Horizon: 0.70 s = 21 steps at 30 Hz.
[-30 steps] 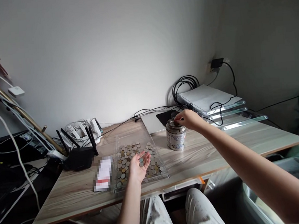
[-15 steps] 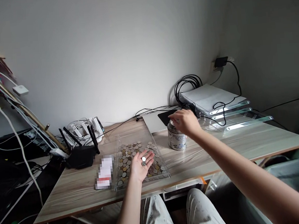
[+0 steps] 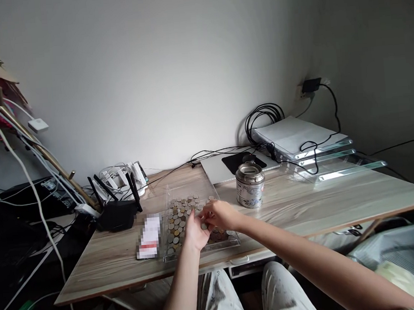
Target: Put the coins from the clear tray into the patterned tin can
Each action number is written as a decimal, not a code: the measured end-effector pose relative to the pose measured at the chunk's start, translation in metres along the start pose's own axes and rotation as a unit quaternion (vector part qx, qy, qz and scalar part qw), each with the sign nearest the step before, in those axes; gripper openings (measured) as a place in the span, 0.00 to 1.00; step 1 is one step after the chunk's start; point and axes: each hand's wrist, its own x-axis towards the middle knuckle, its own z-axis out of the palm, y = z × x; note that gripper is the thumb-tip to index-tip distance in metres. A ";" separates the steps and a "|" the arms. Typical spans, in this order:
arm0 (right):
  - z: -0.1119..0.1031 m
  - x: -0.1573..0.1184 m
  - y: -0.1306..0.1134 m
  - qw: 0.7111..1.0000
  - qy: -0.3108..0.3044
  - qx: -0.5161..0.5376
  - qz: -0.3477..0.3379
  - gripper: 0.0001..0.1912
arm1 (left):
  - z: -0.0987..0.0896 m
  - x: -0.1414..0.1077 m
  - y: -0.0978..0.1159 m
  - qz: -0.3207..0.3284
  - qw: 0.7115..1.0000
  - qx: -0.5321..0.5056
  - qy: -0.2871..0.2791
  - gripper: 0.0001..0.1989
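Note:
My left hand (image 3: pixel 198 234) is palm up over the front of a clear plastic tray (image 3: pixel 167 258), cupping coins (image 3: pixel 203 226) that are largely hidden. Across its palm reaches my right hand (image 3: pixel 221 216), thumb and fingers pinched together; what they grip, if anything, is hidden. Many loose silver and brass-coloured coins (image 3: pixel 176 222) lie spread in the tray beneath both hands. To the right of the tray stands a round metal tin (image 3: pixel 250 190) with a floral pattern and a slot in its lid, touched by neither hand.
A black router (image 3: pixel 114 215) and a blurred white-and-red item (image 3: pixel 149 238) are left of the tray. Behind the tin lies a silver laptop-like slab (image 3: pixel 215 171) with a black patch. Clear stacked trays (image 3: pixel 336 156) and coiled black cable (image 3: pixel 262 122) occupy the back right of the desk.
My right hand has moved from the tin's lid, left and down, to my left palm. My left hand stays over the tray, palm up. The view has shifted slightly.

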 end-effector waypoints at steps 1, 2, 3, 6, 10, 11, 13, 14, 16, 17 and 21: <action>-0.008 -0.001 0.004 1.000 0.020 -0.001 0.009 0.04 | 0.000 -0.001 0.000 -0.003 1.000 0.000 -0.004 0.18; -0.020 -0.001 0.010 0.999 0.049 -0.005 0.019 0.05 | 0.000 -0.002 0.000 -0.005 1.000 0.000 -0.010 0.18; -0.034 -0.002 0.019 0.996 0.086 -0.012 0.034 0.05 | 0.000 -0.003 0.001 -0.005 1.000 0.000 -0.019 0.19; -0.081 -0.005 0.055 0.974 0.184 -0.062 0.115 0.08 | 0.000 -0.004 0.002 0.000 1.000 0.004 -0.029 0.20; -0.120 -0.012 0.102 0.958 0.142 -0.147 0.202 0.06 | -0.002 -0.004 0.002 0.001 1.000 0.012 -0.025 0.23; -0.124 -0.014 0.109 0.957 0.119 -0.160 0.210 0.06 | -0.003 -0.003 0.002 0.002 1.000 0.013 -0.027 0.23; -0.126 -0.017 0.117 0.956 0.084 -0.174 0.220 0.06 | -0.003 -0.003 0.001 0.005 1.000 0.014 -0.026 0.24; -0.127 -0.018 0.118 0.955 0.075 -0.178 0.226 0.06 | -0.003 -0.003 0.001 0.008 1.000 0.013 -0.025 0.24; -0.125 -0.020 0.111 0.952 0.102 -0.179 0.227 0.07 | -0.003 -0.003 0.001 0.011 1.000 0.010 -0.020 0.23; -0.123 -0.021 0.103 0.949 0.142 -0.176 0.218 0.08 | -0.003 -0.003 0.001 0.011 1.000 0.007 -0.019 0.23; -0.087 -0.021 0.049 0.955 0.253 -0.107 0.110 0.12 | -0.002 -0.003 0.000 0.019 1.000 -0.008 -0.020 0.22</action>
